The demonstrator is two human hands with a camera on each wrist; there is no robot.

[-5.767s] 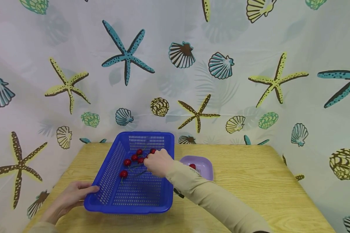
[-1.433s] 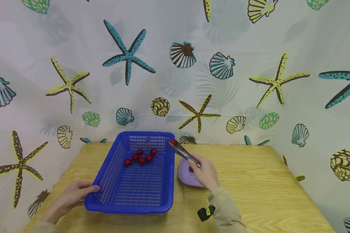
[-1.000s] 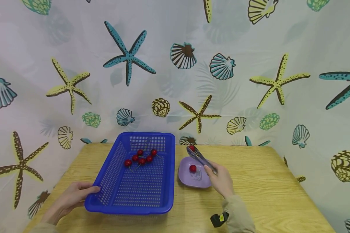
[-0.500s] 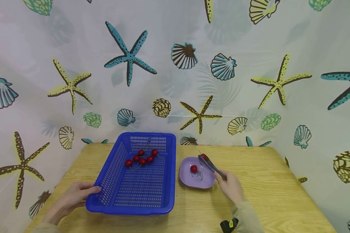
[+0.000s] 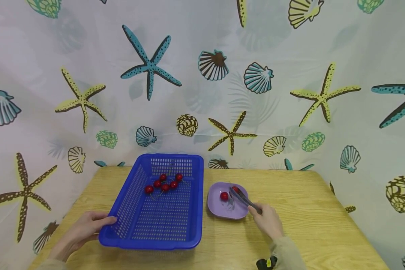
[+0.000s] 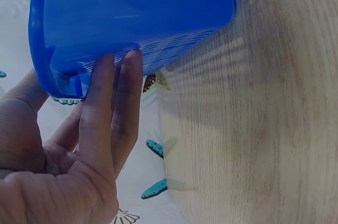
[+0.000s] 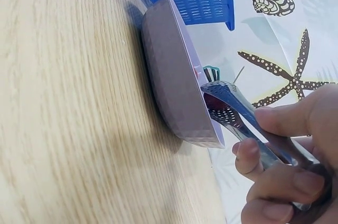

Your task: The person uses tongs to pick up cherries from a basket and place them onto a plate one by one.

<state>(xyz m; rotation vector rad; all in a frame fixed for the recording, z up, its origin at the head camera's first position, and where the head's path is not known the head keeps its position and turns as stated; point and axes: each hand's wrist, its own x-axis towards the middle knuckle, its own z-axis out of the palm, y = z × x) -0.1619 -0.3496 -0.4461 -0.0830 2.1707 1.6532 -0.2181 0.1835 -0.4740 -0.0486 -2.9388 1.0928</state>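
Lowered since the earlier frame, a cherry (image 5: 235,188) is now in the far right of the bowl (image 5: 217,207), held between the tips of the tongs (image 5: 246,201), which slant away and leftward from the nearer right hand (image 5: 267,221) gripping them, while the left hand (image 5: 87,227) grips the basket (image 5: 152,244).

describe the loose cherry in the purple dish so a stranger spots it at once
Find the big blue basket on the wooden table. Just to its right is a small purple dish, with the loose cherry lying near its middle. Unlike the neighbouring cherry, caught between the tongs, it is not held.
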